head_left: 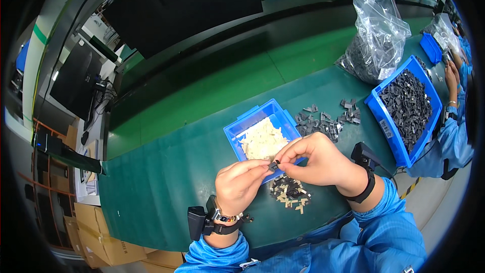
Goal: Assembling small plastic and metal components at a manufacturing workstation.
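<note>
Two hands (235,187) (321,161), one grey part (273,166) (pinched), one bin (278,111) of cream pieces (263,139)

Green table (166,197), small blue bin (251,115) of cream bits (262,140), loose gray parts (331,129) to its right, black-and-tan parts (289,189) heaped on its near side, bigger blue bin (396,146) at right, clear bag (376,43) beyond.

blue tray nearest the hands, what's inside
The blue tray holds a heap of cream-coloured pieces. The left hand and right hand cover part of its near end; anything there, or beneath the heap's surface, is hidden.
</note>
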The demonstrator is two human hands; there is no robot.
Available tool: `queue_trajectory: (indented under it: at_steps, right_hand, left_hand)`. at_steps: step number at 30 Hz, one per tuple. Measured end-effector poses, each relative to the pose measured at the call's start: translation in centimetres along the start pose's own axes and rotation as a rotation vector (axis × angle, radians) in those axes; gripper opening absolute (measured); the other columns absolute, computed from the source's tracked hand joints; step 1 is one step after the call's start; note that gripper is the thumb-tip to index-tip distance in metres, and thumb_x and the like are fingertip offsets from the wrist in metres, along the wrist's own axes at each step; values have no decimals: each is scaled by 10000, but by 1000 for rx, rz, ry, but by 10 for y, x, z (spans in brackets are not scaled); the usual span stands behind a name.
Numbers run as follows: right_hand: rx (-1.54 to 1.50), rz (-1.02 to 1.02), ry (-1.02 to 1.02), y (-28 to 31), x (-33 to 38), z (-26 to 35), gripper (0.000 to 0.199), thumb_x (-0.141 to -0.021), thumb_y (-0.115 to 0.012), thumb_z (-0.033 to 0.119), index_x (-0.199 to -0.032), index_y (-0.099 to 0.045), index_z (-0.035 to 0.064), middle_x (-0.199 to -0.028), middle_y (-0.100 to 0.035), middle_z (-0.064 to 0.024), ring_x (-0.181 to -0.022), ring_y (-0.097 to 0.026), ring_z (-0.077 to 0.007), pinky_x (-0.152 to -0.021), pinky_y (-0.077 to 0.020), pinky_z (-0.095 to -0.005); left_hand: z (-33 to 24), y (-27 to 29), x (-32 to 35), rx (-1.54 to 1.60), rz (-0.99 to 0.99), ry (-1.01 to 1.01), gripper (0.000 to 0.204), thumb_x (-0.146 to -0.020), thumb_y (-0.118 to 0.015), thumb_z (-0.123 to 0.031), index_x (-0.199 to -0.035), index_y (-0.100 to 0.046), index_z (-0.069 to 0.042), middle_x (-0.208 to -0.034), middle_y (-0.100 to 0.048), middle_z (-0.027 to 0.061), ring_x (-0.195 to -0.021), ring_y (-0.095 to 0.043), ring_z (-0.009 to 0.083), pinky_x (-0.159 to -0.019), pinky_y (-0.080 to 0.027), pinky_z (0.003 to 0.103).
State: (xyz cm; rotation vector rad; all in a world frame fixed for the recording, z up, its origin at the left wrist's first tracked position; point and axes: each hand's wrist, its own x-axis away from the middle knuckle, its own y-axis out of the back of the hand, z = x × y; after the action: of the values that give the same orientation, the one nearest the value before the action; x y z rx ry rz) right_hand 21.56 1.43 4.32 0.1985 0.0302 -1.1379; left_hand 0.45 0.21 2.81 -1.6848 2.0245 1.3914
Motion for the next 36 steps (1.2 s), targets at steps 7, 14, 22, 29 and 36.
queue_trajectory:
  at_steps: [7,14,22,29,36]
  right_hand:
    - [-7,-12,-8,-1,1,-2,99,-789,-705,45,-838,-713,-41,-850,-728,-119,-751,-683,-133,-707,-552,-264]
    - [14,-6,-4,-1,0,0,91,-787,-728,58,-824,-721,-25,-839,-727,-112,-743,-676,-128,-698,-544,-262]
    - [-337,61,-117,2,0,-2,98,-765,-740,-98,-747,-672,-30,-884,-714,-145,-828,-700,-186,-766,-564,-275]
    - [-734,176,-134,-3,1,-11,114,-812,-744,-38,-871,-646,-37,-857,-710,-133,-796,-697,-171,-742,-565,-271]
    - [103,213,453,4,-3,-4,281,-825,-722,23,-1101,-675,6,-883,-681,-107,-821,-664,-253,-722,-526,-339]
  left_hand:
    - [-4,-1,-2,-62,-15,-34,196,-658,-794,42,-816,-691,-12,-838,-719,109,-694,-699,223,-586,-542,286]
    - [-7,1,-1,-66,13,-32,215,-666,-800,36,-857,-708,5,-882,-710,112,-734,-705,238,-619,-557,299]
    - [-13,3,1,45,-5,23,184,-662,-801,35,-824,-720,0,-878,-717,108,-743,-710,235,-631,-560,296]
    - [-10,1,3,137,-58,-57,183,-653,-806,36,-810,-716,10,-857,-715,126,-732,-712,244,-612,-561,304]
    - [-12,-1,6,177,-129,-9,182,-644,-820,24,-787,-710,2,-808,-711,124,-692,-706,241,-598,-557,302]
